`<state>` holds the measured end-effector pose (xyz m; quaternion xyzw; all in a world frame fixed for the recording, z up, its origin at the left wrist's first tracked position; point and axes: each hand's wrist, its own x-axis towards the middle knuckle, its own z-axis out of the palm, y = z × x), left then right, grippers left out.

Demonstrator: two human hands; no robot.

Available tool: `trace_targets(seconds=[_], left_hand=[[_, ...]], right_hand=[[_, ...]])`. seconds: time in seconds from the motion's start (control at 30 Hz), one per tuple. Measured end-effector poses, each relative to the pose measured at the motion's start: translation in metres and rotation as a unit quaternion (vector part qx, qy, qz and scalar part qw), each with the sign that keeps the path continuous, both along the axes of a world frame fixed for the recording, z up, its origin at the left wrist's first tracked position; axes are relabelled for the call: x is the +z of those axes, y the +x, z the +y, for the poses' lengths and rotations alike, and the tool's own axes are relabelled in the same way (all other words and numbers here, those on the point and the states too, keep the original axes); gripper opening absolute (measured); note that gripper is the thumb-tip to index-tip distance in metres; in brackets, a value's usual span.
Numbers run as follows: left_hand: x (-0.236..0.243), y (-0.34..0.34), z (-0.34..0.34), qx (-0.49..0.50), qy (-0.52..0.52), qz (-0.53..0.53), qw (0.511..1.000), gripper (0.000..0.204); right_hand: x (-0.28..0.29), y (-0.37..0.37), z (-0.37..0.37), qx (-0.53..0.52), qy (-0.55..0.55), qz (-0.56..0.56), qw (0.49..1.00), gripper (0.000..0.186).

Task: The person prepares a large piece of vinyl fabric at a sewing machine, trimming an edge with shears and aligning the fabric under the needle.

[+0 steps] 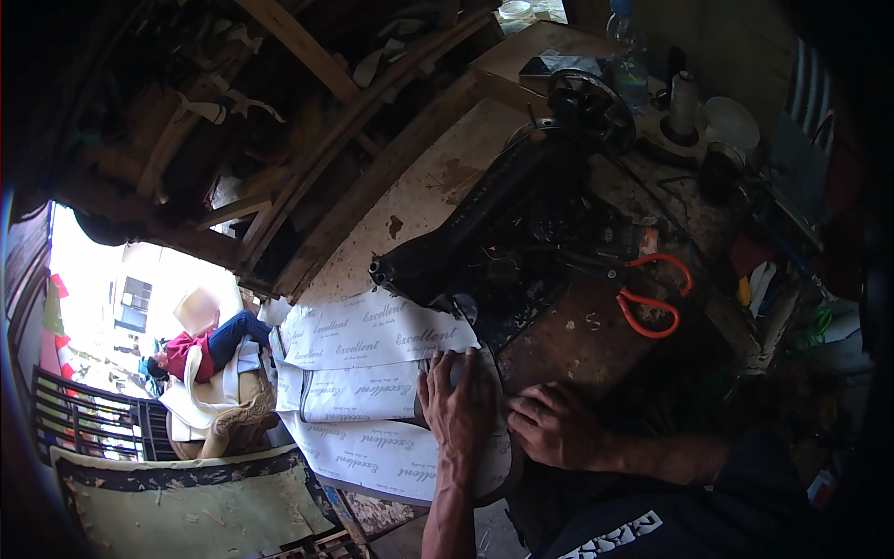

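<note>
White sheet material (363, 466) with grey printing lies in overlapping, folded layers beside a black sewing machine (466, 210). Its upper layer reaches under the machine's needle end. My left hand (454, 405) rests flat on the layers, fingers stretched toward the machine. Just right of it, by the sheet's right edge, my right hand (551, 424) is closed with curled fingers. Whatever those fingers may hold is hidden. Beyond my right hand, a pair of scissors with orange handles (677, 328) lies on the worn machine table (577, 349).
The machine's handwheel (591, 107), a plastic bottle (629, 61) and a thread cone (684, 102) stand at the back. A wooden frame (307, 200) rises at the left. Farther left, a person (194, 359) in red is by a tan upholstered piece (240, 410). A greenish panel (196, 508) lies lower left.
</note>
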<state>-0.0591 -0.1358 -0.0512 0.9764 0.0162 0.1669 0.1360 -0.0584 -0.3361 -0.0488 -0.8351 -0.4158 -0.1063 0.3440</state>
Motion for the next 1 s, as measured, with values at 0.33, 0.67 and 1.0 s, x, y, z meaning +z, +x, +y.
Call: trace_targets(seconds=[0.33, 0.67, 1.0], left_hand=[[0.005, 0.002, 0.0, -0.015, -0.001, 0.039, 0.999, 0.046], [0.006, 0.002, -0.002, -0.013, 0.002, 0.059, 0.998, 0.048], [0.005, 0.002, 0.0, -0.016, 0.002, 0.053, 0.998, 0.048]], right_hand=[[-0.005, -0.002, 0.001, -0.012, -0.009, -0.001, 1.0, 0.023], [-0.008, -0.002, 0.0, -0.016, -0.011, -0.007, 1.0, 0.026], [-0.011, -0.005, -0.004, 0.023, -0.006, -0.016, 1.0, 0.027]])
